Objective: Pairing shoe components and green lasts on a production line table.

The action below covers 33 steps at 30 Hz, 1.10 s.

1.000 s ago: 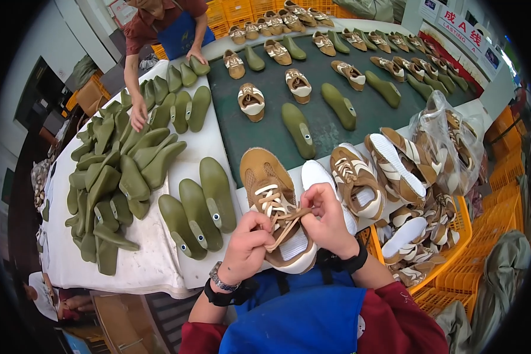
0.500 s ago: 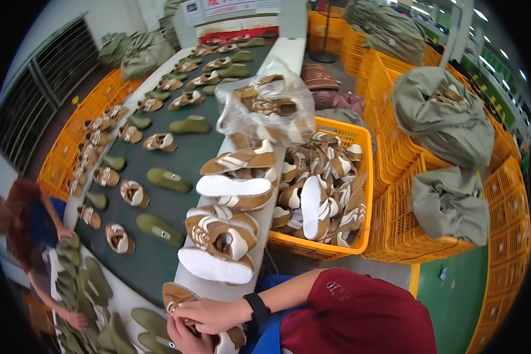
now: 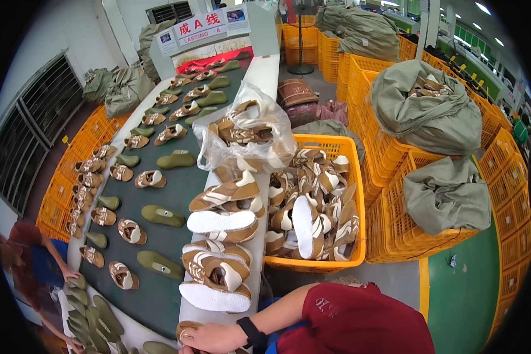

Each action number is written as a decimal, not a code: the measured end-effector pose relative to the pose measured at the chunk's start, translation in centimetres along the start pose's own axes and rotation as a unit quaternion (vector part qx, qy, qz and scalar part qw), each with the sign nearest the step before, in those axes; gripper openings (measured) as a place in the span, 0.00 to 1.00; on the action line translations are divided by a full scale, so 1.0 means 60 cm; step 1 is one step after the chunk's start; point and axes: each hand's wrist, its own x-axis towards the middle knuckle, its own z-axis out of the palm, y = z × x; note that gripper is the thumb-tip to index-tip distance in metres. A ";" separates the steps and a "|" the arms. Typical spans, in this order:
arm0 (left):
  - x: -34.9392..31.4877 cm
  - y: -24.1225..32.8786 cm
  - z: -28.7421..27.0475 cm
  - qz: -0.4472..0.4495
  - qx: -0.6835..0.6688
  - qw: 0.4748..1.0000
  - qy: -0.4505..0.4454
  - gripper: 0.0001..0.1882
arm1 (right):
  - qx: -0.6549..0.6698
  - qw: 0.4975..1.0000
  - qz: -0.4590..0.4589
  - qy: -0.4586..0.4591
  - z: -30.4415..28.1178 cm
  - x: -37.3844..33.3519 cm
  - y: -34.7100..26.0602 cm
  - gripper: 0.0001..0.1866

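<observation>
At the lower edge, my right hand (image 3: pixel 214 337), with a black band on the wrist, grips a brown and cream shoe upper (image 3: pixel 186 326). Only the upper's toe shows past my closed fingers; the lower frame edge cuts off the rest. Of my left hand just a sliver appears below the right one, and its fingers are hidden. Several similar shoe uppers (image 3: pixel 217 265) lie along the white ledge just beyond, some turned so their white bottoms (image 3: pixel 214 297) show. Farther up the ledge, a clear plastic bag (image 3: pixel 277 127) holds more uppers.
Green shoe lasts (image 3: pixel 161 264) and uppers sit spaced along the dark conveyor belt (image 3: pixel 177 236). An orange crate (image 3: pixel 360 236) full of uppers stands right of the ledge. Stacked crates (image 3: pixel 395 236) with grey-green cloth rise behind it. At far left, a person (image 3: pixel 35 265) handles lasts.
The view has shifted, so my hands and the shoe upper sit lower and are partly cut off. My left hand, plainly visible on the upper before, is nearly out of view.
</observation>
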 end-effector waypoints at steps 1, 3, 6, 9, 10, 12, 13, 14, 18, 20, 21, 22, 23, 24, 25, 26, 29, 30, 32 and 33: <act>0.002 -0.001 -0.004 0.023 -0.008 1.000 0.012 0.12 | -0.003 0.999 0.021 -0.047 -0.033 0.006 -0.022 0.12; 0.002 -0.009 -0.005 0.039 -0.059 0.997 0.007 0.16 | -0.007 0.999 0.020 -0.041 -0.047 0.005 -0.026 0.13; -0.006 -0.016 0.001 0.053 -0.025 0.998 0.008 0.18 | -0.019 1.000 -0.015 -0.017 -0.049 0.002 -0.022 0.13; -0.014 -0.022 0.016 0.029 -0.041 0.999 -0.001 0.18 | -0.010 0.999 -0.048 0.001 -0.036 -0.001 -0.011 0.14; -0.015 -0.024 0.019 0.028 -0.042 0.999 0.000 0.18 | 0.008 0.999 -0.045 0.001 -0.034 -0.001 -0.009 0.14; -0.016 -0.029 0.023 0.025 -0.070 0.996 0.040 0.17 | 0.014 0.998 -0.062 0.011 -0.035 0.001 -0.010 0.14; -0.018 -0.032 0.022 0.024 -0.071 0.996 0.040 0.17 | 0.019 0.996 -0.079 0.023 -0.037 0.001 -0.012 0.15; -0.022 -0.036 0.018 0.014 -0.064 0.997 0.040 0.17 | 0.019 0.996 -0.079 0.022 -0.037 0.000 -0.014 0.15; -0.021 -0.030 0.012 0.008 -0.055 0.998 0.034 0.18 | -0.022 0.999 -0.037 -0.007 -0.034 -0.006 -0.022 0.15; -0.018 -0.020 0.015 -0.001 -0.055 0.998 0.023 0.18 | -0.039 0.999 -0.014 -0.022 -0.020 -0.008 -0.019 0.13; -0.015 -0.015 0.018 -0.009 -0.054 0.998 0.013 0.18 | -0.044 0.998 0.010 -0.033 -0.013 -0.005 -0.014 0.12; -0.014 -0.013 0.022 -0.008 -0.055 0.998 0.011 0.18 | -0.048 0.997 0.035 -0.044 -0.007 -0.004 -0.007 0.11; -0.013 -0.012 0.027 0.009 -0.046 0.999 0.021 0.19 | -0.048 0.997 0.038 -0.043 -0.003 -0.009 0.000 0.11; -0.017 -0.013 0.024 0.021 -0.036 0.998 0.044 0.19 | -0.048 0.998 0.024 -0.046 -0.002 -0.007 -0.003 0.10; -0.022 -0.013 0.018 0.018 -0.037 0.998 0.053 0.19 | -0.047 0.998 0.010 -0.049 -0.001 -0.005 -0.008 0.10; -0.026 -0.011 0.010 0.033 -0.049 0.997 0.054 0.19 | -0.051 0.997 0.001 -0.052 -0.001 -0.005 -0.014 0.10; -0.033 -0.019 0.023 0.022 -0.058 0.998 0.025 0.19 | 0.001 0.998 -0.004 -0.062 -0.002 -0.009 -0.004 0.10; -0.037 -0.019 0.025 0.000 -0.059 0.998 -0.003 0.19 | 0.005 0.998 -0.001 -0.067 0.001 -0.013 -0.003 0.10; -0.038 -0.019 0.025 0.009 -0.073 0.997 0.016 0.19 | 0.012 0.997 0.004 -0.078 0.005 -0.015 -0.001 0.10; -0.044 -0.023 0.025 0.001 -0.070 0.998 -0.003 0.20 | 0.011 0.997 0.002 -0.080 0.005 -0.017 -0.002 0.10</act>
